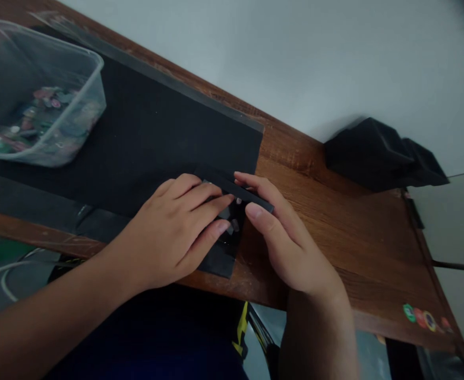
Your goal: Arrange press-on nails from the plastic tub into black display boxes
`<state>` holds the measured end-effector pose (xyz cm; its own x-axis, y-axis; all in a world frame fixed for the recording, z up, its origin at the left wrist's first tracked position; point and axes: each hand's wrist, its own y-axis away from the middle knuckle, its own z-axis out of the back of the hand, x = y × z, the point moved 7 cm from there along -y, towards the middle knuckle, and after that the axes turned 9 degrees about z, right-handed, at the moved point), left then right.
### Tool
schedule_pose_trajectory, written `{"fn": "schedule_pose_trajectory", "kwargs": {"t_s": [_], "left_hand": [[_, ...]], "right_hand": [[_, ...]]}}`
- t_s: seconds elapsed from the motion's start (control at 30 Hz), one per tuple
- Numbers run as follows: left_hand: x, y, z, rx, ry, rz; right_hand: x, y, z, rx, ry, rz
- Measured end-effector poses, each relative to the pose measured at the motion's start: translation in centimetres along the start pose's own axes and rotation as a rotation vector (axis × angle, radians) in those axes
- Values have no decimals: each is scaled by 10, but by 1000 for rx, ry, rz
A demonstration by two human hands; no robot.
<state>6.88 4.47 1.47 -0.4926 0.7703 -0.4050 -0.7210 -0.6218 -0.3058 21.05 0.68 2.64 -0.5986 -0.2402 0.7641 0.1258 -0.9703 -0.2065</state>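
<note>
A thin black flat-sided object (pixel 248 194) is tilted up near the right end of a black mat (pixel 168 126). My right hand (pixel 291 240) pinches its right end, thumb on the near side and fingers on the far side. At its left, my left hand (pixel 176 227) has its fingers bent together against the object, with the thumb just below. Small pale and grey pieces (pixel 234 225) show between the thumb and the black object. My left fingers cover whatever they grip, and the object's exact kind cannot be made out.
A clear plastic tub (pixel 97 79) of mixed small parts stands on the mat at the left. Black angular boxes (pixel 374 153) sit against the wall at right. Round stickers (pixel 419 316) mark the wooden table (pixel 335 243) near its front edge. White cables hang below at left.
</note>
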Motion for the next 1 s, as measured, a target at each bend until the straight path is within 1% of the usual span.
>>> {"fn": "schedule_pose_trajectory", "kwargs": {"t_s": [0.23,0.43,0.6,0.8,1.0], "left_hand": [[-2,0,-4,5,-47,-14],[0,-1,-4,5,-5,-1],[2,-3,-4,34,45,16],[2,-3,-4,53,54,38],[3,-3,-1,22,39,52]], "right_hand": [[-1,0,0,-17,-6,-3],[-3,0,1,-14,-2,-16],[-2,-1,1,-15,7,-10],[-2,0,1,-13,27,-13],[-2,0,1,-13,13,-13]]}}
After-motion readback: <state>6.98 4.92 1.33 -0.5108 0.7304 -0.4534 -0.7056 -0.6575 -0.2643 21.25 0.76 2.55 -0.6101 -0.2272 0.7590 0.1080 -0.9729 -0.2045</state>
